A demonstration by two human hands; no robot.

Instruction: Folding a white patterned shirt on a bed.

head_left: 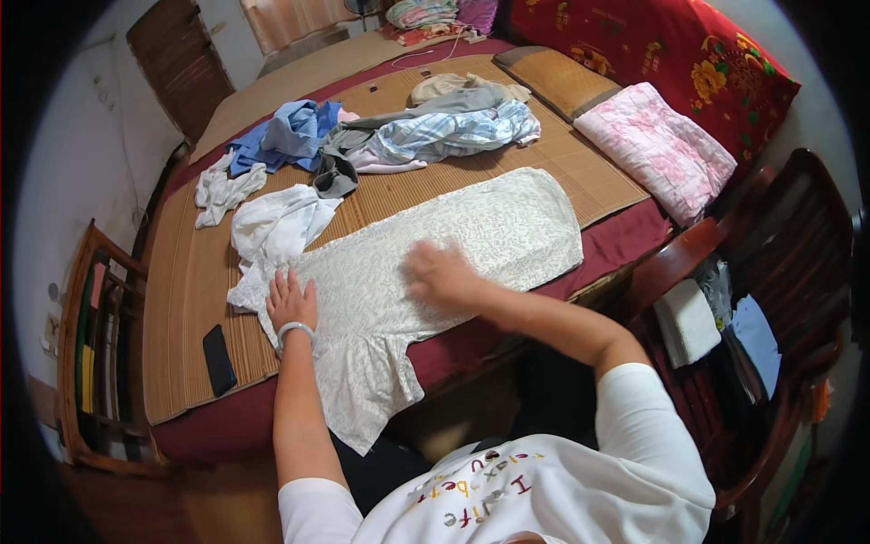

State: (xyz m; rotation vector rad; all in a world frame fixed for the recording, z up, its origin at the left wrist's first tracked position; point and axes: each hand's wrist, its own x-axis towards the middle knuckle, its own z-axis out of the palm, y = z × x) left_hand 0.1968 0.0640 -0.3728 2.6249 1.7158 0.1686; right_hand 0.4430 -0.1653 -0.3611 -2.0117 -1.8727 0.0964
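A pale short-sleeved garment point(469, 224) with a fine grey pattern lies spread flat across the bed, its hem end to the right. One sleeve point(370, 381) hangs over the bed's near edge towards my lap. My left hand point(292, 299), with a pale bangle on the wrist, rests flat with fingers spread on the garment's left end. Blurred by motion, my right hand point(442, 275) is over the middle of the garment; whether it touches the cloth is unclear. Neither hand appears to grip anything. Just beyond the left hand lies a crumpled white garment point(282, 221).
A black phone point(219, 360) lies on the woven mat point(180, 306) at the left. Several rumpled clothes point(435, 129) are heaped farther back. A folded pink floral quilt point(656, 146) sits at the right. Beside the bed, a wooden chair point(686, 265) bears folded cloths point(686, 323).
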